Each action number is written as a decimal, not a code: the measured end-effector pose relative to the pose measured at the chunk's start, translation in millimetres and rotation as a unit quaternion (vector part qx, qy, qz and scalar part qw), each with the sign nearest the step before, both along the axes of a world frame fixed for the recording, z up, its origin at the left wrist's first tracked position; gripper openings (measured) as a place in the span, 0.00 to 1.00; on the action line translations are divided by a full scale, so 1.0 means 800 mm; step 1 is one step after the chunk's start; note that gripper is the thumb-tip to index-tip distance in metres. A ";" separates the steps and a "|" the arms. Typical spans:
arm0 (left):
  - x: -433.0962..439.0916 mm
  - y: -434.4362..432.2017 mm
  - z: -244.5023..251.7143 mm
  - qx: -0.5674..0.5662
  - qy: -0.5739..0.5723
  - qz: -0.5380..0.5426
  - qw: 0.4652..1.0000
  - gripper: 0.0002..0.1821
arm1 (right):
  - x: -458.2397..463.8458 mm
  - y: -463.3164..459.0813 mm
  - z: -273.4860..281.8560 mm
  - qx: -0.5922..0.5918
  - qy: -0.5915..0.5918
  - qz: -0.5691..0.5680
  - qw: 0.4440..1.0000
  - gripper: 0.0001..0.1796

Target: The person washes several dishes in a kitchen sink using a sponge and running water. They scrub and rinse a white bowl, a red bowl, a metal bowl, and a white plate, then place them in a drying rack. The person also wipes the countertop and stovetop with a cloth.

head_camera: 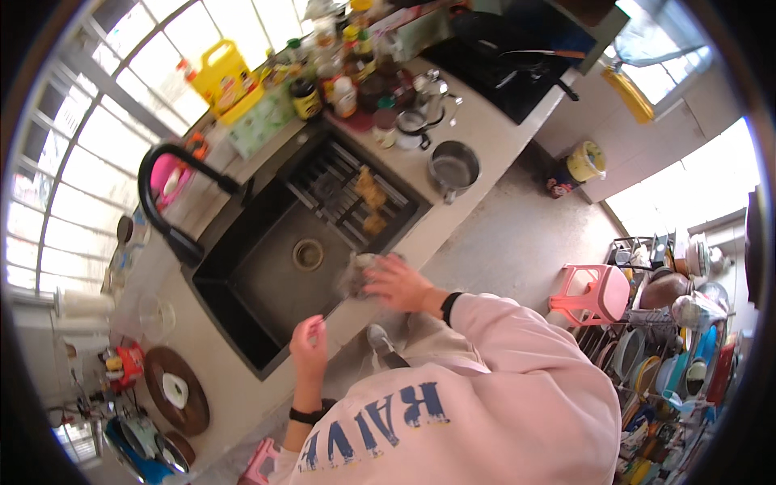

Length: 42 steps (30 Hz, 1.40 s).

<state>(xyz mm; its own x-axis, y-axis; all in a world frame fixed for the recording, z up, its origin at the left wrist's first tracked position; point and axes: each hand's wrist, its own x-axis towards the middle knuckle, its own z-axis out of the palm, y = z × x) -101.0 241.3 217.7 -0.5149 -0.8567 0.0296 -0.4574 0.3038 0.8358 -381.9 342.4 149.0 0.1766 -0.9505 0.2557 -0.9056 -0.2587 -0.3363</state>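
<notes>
At the sink's front edge, my right hand (394, 286) is on a blurred greyish rag (356, 276), its fingers spread over it; the rag's exact kind is unclear. My left hand (308, 341) hovers by the front rim, fingers loosely curled, with nothing seen in it. Before me is a black sink (273, 282) with a round drain (308, 254) in its bare basin. Across the basin's far right part sits a slatted drying rack (336, 209). Yellowish-brown pieces (370, 188) and a dark scrubber-like clump (328, 187) lie on that rack. A black faucet (176, 236) arches over the left side.
A metal pot (454, 167) stands right of the sink, near the counter's edge. Several bottles and jars (345, 97) crowd the back, beside a yellow jug (224, 79). A black cooktop (503, 76) is beyond. A brown round board (176, 391) lies left; a pink stool (594, 294) stands right.
</notes>
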 end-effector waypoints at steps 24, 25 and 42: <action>-0.646 0.074 -0.036 0.366 -0.011 0.065 0.928 0.28 | -0.473 0.120 -0.015 0.020 -0.097 -0.025 0.995 0.11; -0.656 0.070 -0.036 0.423 -0.008 0.091 0.901 0.29 | -0.473 0.117 -0.014 0.024 -0.102 -0.024 0.994 0.10; -0.543 0.017 0.005 0.443 0.044 0.153 0.882 0.14 | -0.611 0.055 0.018 0.109 -0.081 -0.395 0.909 0.28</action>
<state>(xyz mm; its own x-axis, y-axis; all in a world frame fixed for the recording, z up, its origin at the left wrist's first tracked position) -535.8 255.1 222.1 -0.2853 -0.6621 -0.6930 -0.3258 -0.6130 0.7198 -870.4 386.3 163.4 -0.6054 -0.7959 0.0080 -0.7141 0.5387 -0.4470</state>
